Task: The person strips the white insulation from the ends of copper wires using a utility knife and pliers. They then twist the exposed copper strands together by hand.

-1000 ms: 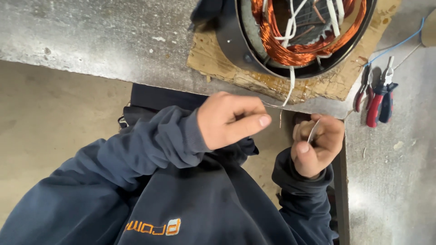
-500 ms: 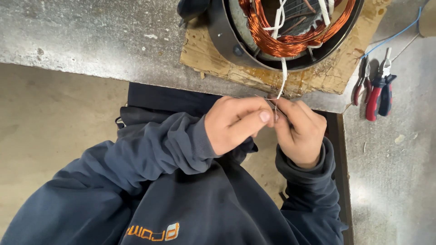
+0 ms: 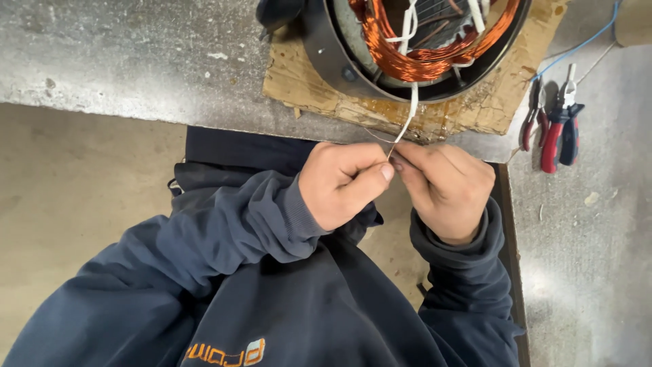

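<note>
Where the white cord (image 3: pixel 409 112) hangs from the copper windings (image 3: pixel 414 61) of the motor shell (image 3: pixel 326 51) over the bench edge (image 3: pixel 136 75), both hands meet just below it. The left hand (image 3: pixel 343 183) and right hand (image 3: pixel 445 190) are closed, fingertips pinching the cord's lower end between them. The shell rests on a wooden board (image 3: pixel 299 85); red-handled pliers (image 3: pixel 558 132) lie well off to the right.

My one camera sits on my head and looks steeply down over my chest, close in. My left hand (image 3: pixel 343 183) and right hand (image 3: pixel 441 190) meet mid-frame, just below the bench (image 3: pixel 136 61) edge. The bench's near edge crosses the upper frame, its corner right of my hands. The stator (image 3: pixel 414 47) is cut off at the top edge.
</note>
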